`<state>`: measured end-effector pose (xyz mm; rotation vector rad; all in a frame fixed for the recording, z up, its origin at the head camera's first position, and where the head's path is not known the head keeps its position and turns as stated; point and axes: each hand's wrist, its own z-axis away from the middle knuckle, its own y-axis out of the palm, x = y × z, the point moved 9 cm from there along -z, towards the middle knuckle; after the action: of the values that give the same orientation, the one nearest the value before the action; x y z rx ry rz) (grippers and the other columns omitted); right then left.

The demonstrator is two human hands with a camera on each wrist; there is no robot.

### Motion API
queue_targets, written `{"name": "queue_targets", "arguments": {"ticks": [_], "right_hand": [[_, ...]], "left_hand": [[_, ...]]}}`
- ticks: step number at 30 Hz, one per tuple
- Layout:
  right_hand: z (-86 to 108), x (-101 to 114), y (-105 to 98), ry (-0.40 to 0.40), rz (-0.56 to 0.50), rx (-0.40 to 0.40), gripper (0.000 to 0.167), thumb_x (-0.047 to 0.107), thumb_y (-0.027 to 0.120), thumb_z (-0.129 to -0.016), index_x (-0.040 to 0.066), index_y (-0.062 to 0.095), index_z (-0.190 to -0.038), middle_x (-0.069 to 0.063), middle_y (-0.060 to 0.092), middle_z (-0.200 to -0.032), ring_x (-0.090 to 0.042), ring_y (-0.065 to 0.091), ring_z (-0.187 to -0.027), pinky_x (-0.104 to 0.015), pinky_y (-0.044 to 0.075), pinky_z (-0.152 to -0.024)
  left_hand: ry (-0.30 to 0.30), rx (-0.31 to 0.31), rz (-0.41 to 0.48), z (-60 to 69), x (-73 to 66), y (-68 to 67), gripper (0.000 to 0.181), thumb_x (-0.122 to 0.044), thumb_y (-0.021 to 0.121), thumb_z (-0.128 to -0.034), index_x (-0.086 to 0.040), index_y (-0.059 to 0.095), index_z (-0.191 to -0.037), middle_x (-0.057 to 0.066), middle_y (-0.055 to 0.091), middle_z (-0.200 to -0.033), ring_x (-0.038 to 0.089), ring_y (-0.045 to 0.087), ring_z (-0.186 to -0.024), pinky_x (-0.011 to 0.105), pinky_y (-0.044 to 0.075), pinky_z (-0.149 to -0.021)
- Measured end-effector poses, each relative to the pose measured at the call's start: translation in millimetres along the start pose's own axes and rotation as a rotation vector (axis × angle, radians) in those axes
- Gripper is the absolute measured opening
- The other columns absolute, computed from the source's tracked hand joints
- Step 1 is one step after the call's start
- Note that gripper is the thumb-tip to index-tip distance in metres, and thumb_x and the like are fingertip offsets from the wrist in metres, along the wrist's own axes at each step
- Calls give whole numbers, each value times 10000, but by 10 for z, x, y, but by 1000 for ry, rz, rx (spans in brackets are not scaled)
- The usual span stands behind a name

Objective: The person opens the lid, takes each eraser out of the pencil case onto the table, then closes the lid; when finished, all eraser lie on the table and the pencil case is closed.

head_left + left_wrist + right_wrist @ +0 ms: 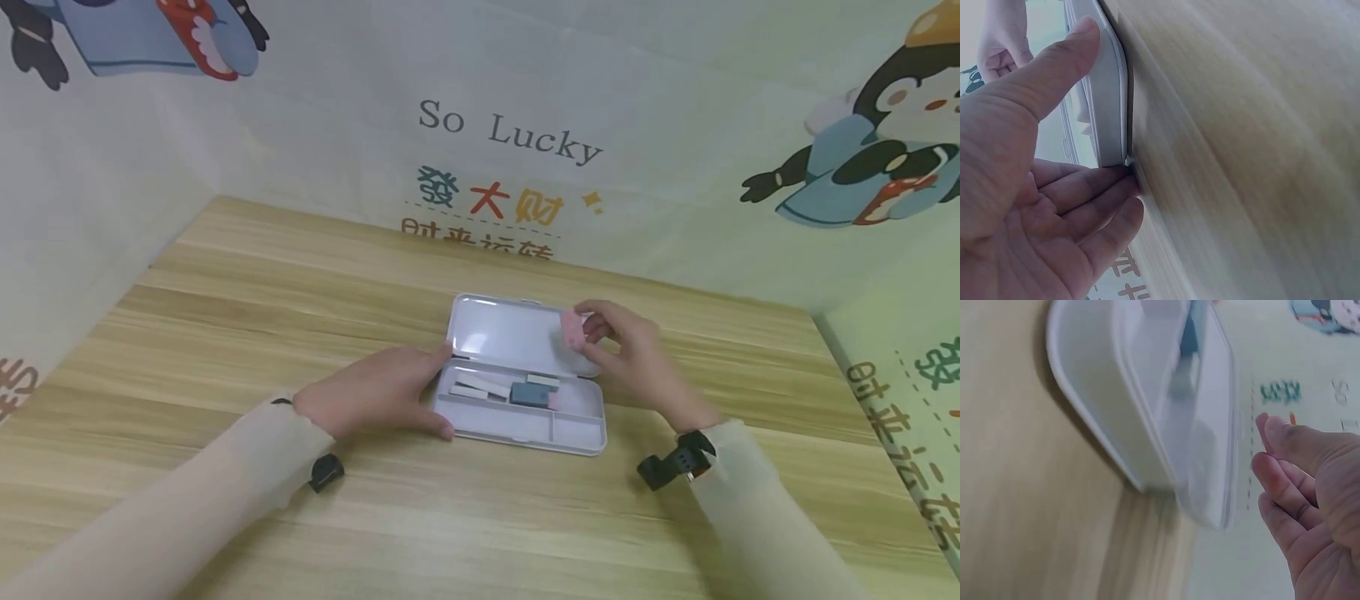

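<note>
White case (517,367) is lying open on the table (450,525), its tray (491,423) facing 6 o'clock. At the case's 9 o'clock end, the left hand (375,387) is touching it with thumb and fingers spread wide, apparently bracing it. Inside the tray, a blue-grey block (529,394) is sitting, with white pieces (480,385) lying at its 9 o'clock. Farther off, between 2 and 3 o'clock from the case, the right hand (630,350) is pinching a pink block (572,329) between thumb and fingertips, holding it before the lid (502,333). The step in hand seems to be transferring that block; whether it is going in or coming out, I cannot tell. The next move is probably calling for a secure pinch and a steadied case. Beyond, printed cloth (322,125) is hanging at 12 o'clock.
</note>
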<state>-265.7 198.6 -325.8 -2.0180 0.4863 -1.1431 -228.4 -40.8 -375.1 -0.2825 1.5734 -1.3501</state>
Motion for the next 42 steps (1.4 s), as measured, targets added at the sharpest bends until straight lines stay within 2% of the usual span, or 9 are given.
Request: {"name": "queue_targets", "arguments": {"ticks": [3, 8, 13, 20, 24, 29, 34, 36, 42], "right_hand": [[12, -93, -149, 19, 4, -63, 406, -101, 734, -901, -87, 628, -1292, -225, 727, -1032, -322, 705, -918, -485, 603, -957], [54, -300, -294, 88, 26, -98, 425, -110, 695, -923, -85, 609, -1339, -241, 705, -1061, -337, 694, -953, -436, 595, -953], [127, -496, -390, 184, 66, -112, 433, -76, 675, -954, -74, 584, -1377, -265, 691, -1092, -370, 688, -993, -531, 564, -1014], [219, -724, -383, 291, 132, -31, 421, 12, 676, -988, -85, 566, -1382, -300, 702, -1125, -414, 705, -1028, -545, 579, -948], [240, -815, -364, 317, 151, 5, 432, 43, 680, -997, -89, 557, -1389, -312, 707, -1135, -427, 707, -1037, -549, 583, -935], [261, -918, -348, 351, 165, 28, 432, 52, 668, -1007, -111, 543, -1387, -340, 694, -1147, -462, 705, -1058, -581, 583, -952], [278, -1007, -343, 402, 162, 42, 444, 68, 658, -1016, -105, 529, -1404, -350, 683, -1178, -469, 703, -1078, -581, 583, -962], [270, -1018, -342, 401, 156, 45, 444, 72, 660, -1016, -104, 533, -1403, -352, 685, -1182, -466, 704, -1074, -580, 583, -962], [241, -1065, -337, 404, 154, 85, 432, 101, 655, -1025, -111, 555, -1387, -356, 685, -1197, -474, 696, -1087, -587, 574, -969]], "left_hand": [[2, -4, -4, 4, -2, -8, 940, -433, 913, -785, -40, 457, -1507, 39, 714, -1223, 158, 629, -1011, 404, 557, -1013], [9, -9, -2, 19, -16, -22, 910, -418, 915, -783, -54, 473, -1490, 28, 717, -1199, 158, 630, -996, 407, 557, -999], [15, -11, 4, 30, -26, -24, 954, -415, 912, -788, -58, 442, -1538, 27, 709, -1236, 161, 633, -1025, 420, 551, -1030], [16, -8, 11, 10, -13, -6, 941, -415, 912, -788, -49, 452, -1524, 20, 700, -1202, 156, 622, -1007, 406, 550, -1017], [11, -9, 0, 8, -10, -12, 908, -424, 912, -784, -57, 478, -1492, 12, 705, -1162, 153, 623, -980, 405, 556, -993], [1, 1, -4, 17, -12, -10, 979, -418, 910, -790, -23, 430, -1548, 54, 707, -1263, 167, 633, -1047, 421, 549, -1046], [-17, 19, 3, 26, -4, 2, 1087, -425, 899, -807, 9, 323, -1619, 133, 640, -1449, 219, 634, -1224, 446, 507, -1141], [-20, 20, 5, 28, 0, 2, 1108, -427, 898, -808, 14, 299, -1629, 145, 624, -1473, 225, 630, -1243, 449, 501, -1150], [11, -5, 9, 18, -12, -16, 1018, -415, 910, -792, -31, 394, -1582, 64, 691, -1339, 178, 640, -1124, 433, 530, -1097]]}}
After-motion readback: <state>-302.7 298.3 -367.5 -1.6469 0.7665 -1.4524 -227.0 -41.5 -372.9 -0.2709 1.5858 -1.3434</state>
